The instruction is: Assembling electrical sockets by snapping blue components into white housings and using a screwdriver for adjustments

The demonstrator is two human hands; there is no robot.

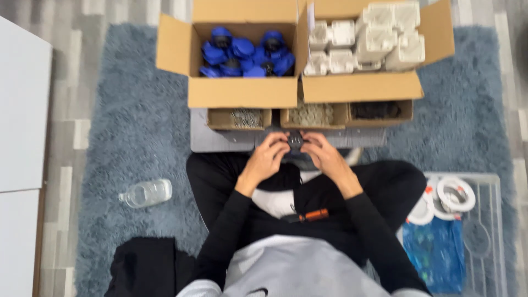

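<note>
Over crossed legs, both hands meet around a small dark part [295,141], round and hard-looking (too blurry to tell more). Left hand [268,158] curled on its left side, right hand [323,155] curled on its right, fingers closed on it. Just past the hands, a flat grey board [220,142] and three low cardboard trays [240,119] side by side: shiny metal bits, pale bits, black bits. Behind those, two big open boxes touching each other: blue box [242,93] full of smooth round blue caps [245,52], white box [363,88] full of blocky white plastic pieces [368,41]. Resting on the lap, a small tool with an orange handle [308,216]. Underneath everything, a fluffy grey-blue rug [137,126]. Lying on the rug to the left, a clear plastic bottle [146,193], well apart from the hands, with bare rug around it. Off to the right, a see-through bin [489,220] holding white rings [456,193] and a blue bag [434,250].
</note>
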